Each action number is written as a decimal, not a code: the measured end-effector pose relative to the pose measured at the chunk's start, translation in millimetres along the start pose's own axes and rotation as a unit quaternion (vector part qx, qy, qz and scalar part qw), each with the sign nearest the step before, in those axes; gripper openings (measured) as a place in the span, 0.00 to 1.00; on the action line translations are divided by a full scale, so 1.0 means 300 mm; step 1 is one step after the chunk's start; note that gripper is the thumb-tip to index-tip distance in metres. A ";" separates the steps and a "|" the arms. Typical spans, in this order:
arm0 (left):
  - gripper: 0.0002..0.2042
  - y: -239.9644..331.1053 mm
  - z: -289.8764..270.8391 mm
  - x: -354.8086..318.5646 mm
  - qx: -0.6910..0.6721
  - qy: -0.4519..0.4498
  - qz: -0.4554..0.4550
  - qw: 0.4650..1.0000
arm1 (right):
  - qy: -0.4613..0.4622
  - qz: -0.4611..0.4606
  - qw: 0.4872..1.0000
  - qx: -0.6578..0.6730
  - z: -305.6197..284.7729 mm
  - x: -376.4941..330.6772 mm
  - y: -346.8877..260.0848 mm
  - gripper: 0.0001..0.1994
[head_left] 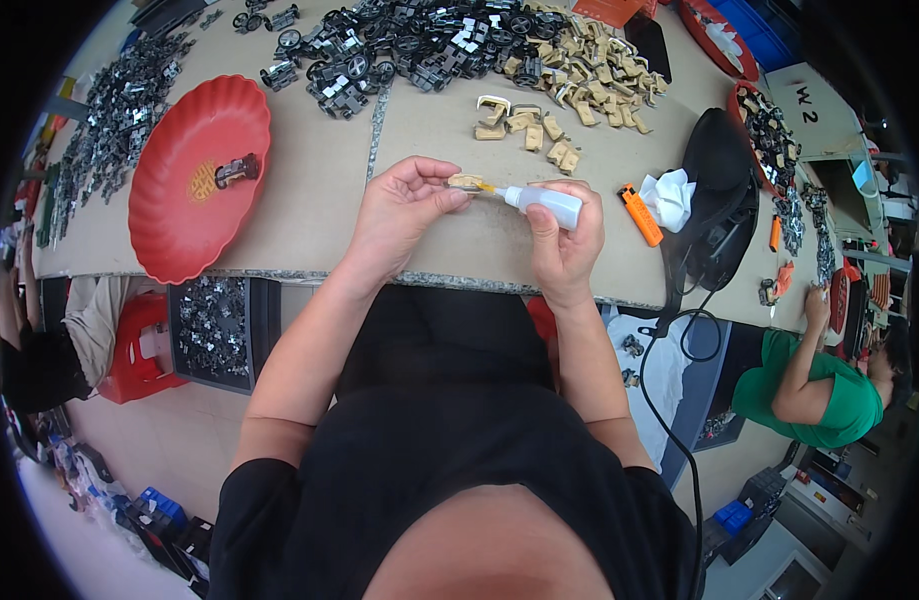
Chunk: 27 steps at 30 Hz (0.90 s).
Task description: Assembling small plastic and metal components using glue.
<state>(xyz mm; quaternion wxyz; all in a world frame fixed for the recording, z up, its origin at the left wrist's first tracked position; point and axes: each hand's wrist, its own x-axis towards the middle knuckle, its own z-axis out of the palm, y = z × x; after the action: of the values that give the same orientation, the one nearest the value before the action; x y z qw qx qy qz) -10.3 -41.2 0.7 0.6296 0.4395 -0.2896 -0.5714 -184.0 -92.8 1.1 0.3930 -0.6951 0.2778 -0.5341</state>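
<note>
Between the thumb and fingers of my left hand (407,212) is a small tan plastic part (466,181). My right hand (569,250) grips a white squeeze bottle (551,205) lying nearly level, its thin yellowish nozzle (491,188) pointing left and meeting the tan part. Whether any liquid comes out is too small to see. Just beyond my hands, several loose tan parts (533,136) lie on the table (319,170). To the right are an orange lighter (640,215) and a crumpled white tissue (669,198).
A red scalloped plate (159,190) with one dark part (237,171) stands left. Heaps of dark wheeled parts (409,50) and tan parts (604,75) lie at the back. A black bag (717,190) with a cable (669,430) is right. A person in green (814,385) works farther right.
</note>
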 end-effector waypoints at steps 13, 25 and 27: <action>0.11 -0.005 -0.002 -0.002 0.020 -0.010 0.000 1.000 | 0.004 0.021 0.998 0.053 0.012 -0.001 -0.002 0.13; 0.10 -0.002 -0.006 0.000 0.013 -0.006 -0.004 1.000 | 0.030 0.096 0.989 0.111 0.004 -0.009 -0.013 0.12; 0.11 0.007 -0.007 0.000 -0.010 -0.015 -0.006 1.000 | 0.094 0.123 0.957 0.244 -0.003 0.014 -0.014 0.12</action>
<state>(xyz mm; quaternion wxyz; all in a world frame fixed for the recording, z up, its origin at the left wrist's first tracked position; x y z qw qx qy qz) -7.6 -40.8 1.8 0.6260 0.4263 -0.2906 -0.5848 -184.0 -94.0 6.9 0.5858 -0.4849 0.2581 -0.5959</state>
